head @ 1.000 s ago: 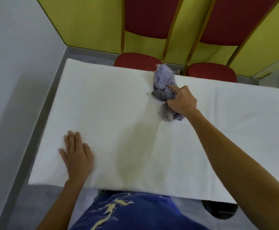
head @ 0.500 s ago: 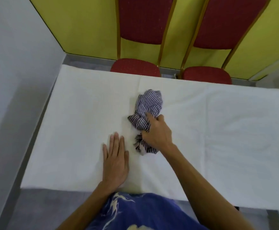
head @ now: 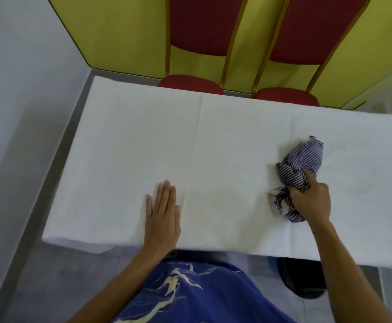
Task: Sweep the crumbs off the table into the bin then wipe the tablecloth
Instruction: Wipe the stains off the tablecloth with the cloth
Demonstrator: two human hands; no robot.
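Note:
A white tablecloth (head: pixel 225 141) covers the long table in front of me. My right hand (head: pixel 311 201) grips a crumpled blue-and-white striped cloth (head: pixel 304 159) and holds it down on the tablecloth at the right, with the forefinger stretched over the bunched fabric. My left hand (head: pixel 163 215) lies flat, fingers straight and together, on the tablecloth near the front edge. I see no crumbs on the cloth.
Two red chairs with gold frames (head: pixel 197 26) (head: pixel 307 31) stand behind the table's far edge against a yellow wall. A grey-white wall (head: pixel 15 113) runs along the left. A dark round object (head: pixel 300 278) sits on the floor under the front edge at right.
My right hand has dragged the striped cloth from the far middle of the table toward me and then out to the right. My left hand shifted right along the front edge and stays flat.

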